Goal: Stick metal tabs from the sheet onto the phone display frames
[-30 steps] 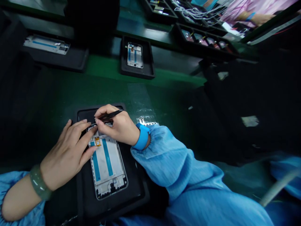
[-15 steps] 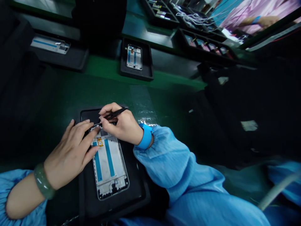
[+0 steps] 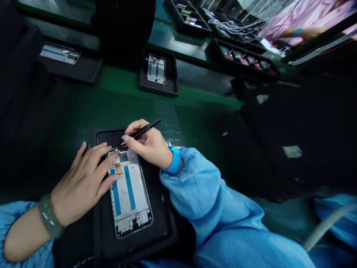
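Observation:
A silver phone frame (image 3: 142, 197) with two blue strips and a small orange flex part (image 3: 119, 169) lies in a black tray (image 3: 164, 234). My left hand (image 3: 83, 178) rests over the frame's upper left corner, fingers spread, fingertips touching its top edge and face. Black tweezers (image 3: 143, 129) are pinched in my right hand (image 3: 149, 145), which is above the frame's top right end. The tweezers' tips point down at the top edge of the frame, near my left fingertips; whether they grip anything is too small to tell.
Another phone frame (image 3: 156, 69) sits in a tray (image 3: 173, 89) ahead, and one (image 3: 60, 53) lies on a dark tray at far left. Clear film (image 3: 167, 115) lies beyond my right hand. Bins, white cables (image 3: 228, 24) and a person's pink sleeve (image 3: 281, 22) show at upper right.
My right hand has shifted slightly right, and the tweezers now stand more steeply, with more of their shaft showing. The frame's upper right part is more exposed. My left hand stays in place.

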Demonstrator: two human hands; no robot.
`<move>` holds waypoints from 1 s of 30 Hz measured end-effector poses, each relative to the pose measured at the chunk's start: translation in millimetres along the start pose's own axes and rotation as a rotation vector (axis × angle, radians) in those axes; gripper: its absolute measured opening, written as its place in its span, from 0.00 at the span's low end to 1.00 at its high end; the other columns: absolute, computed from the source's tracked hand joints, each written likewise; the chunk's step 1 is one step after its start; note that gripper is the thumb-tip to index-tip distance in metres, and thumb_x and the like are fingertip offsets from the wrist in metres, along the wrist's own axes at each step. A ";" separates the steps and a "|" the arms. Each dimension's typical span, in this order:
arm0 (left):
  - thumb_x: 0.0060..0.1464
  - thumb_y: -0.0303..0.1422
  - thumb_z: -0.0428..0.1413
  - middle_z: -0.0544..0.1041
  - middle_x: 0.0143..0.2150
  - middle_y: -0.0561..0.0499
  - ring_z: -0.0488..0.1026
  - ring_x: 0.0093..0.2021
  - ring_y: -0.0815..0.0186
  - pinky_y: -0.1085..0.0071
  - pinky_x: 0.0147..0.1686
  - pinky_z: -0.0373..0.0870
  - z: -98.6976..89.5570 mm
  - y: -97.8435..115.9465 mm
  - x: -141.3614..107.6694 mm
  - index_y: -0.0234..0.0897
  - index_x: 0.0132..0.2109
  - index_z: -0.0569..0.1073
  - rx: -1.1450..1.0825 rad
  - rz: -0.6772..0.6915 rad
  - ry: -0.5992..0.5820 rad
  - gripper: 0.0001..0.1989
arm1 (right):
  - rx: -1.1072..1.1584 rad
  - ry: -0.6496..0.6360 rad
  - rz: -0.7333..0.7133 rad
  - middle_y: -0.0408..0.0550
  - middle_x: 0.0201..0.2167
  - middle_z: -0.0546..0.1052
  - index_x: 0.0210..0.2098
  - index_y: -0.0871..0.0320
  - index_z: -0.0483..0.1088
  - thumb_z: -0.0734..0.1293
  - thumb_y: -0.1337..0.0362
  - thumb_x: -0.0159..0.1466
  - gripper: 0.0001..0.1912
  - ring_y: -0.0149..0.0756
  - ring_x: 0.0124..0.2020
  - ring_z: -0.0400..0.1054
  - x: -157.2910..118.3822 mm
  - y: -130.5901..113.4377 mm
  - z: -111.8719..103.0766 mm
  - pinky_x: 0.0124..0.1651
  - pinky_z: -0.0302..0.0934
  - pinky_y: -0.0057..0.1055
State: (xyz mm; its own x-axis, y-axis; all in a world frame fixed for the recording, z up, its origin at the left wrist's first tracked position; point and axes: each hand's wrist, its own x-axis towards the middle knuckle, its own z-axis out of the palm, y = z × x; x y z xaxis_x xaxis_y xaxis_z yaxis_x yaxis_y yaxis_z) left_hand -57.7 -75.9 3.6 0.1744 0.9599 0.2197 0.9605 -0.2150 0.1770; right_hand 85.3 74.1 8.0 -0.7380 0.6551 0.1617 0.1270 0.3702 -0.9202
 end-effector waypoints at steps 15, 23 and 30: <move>0.61 0.36 0.47 0.65 0.57 0.38 0.60 0.61 0.55 0.45 0.61 0.55 0.7 0.3 -0.4 0.33 0.58 0.61 -0.021 -0.001 -0.009 0.21 | -0.095 -0.028 -0.116 0.42 0.31 0.72 0.35 0.60 0.64 0.64 0.66 0.61 0.05 0.25 0.31 0.69 -1.3 -1.7 2.2 0.35 0.66 0.24; 0.61 0.36 0.47 0.65 0.56 0.38 0.61 0.60 0.54 0.44 0.60 0.55 0.7 -0.2 -0.2 0.34 0.59 0.60 -0.017 0.003 -0.002 0.21 | -0.219 -0.034 -0.270 0.45 0.33 0.73 0.35 0.61 0.66 0.63 0.65 0.62 0.04 0.27 0.33 0.69 -2.1 -0.8 2.9 0.37 0.67 0.24; 0.60 0.36 0.47 0.65 0.56 0.38 0.60 0.60 0.54 0.44 0.61 0.54 0.9 0.1 0.2 0.33 0.58 0.61 -0.024 0.001 -0.007 0.21 | -0.167 -0.071 -0.155 0.43 0.33 0.72 0.36 0.60 0.65 0.63 0.65 0.62 0.04 0.25 0.31 0.69 0.9 -1.8 3.3 0.35 0.67 0.23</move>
State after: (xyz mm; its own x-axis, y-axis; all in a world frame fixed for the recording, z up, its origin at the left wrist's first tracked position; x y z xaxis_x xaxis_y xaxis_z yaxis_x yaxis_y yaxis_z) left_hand -57.3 -75.6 2.8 0.1765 0.9609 0.2132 0.9549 -0.2197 0.1997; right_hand 82.3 71.8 8.7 -0.8015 0.5357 0.2657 0.1119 0.5708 -0.8134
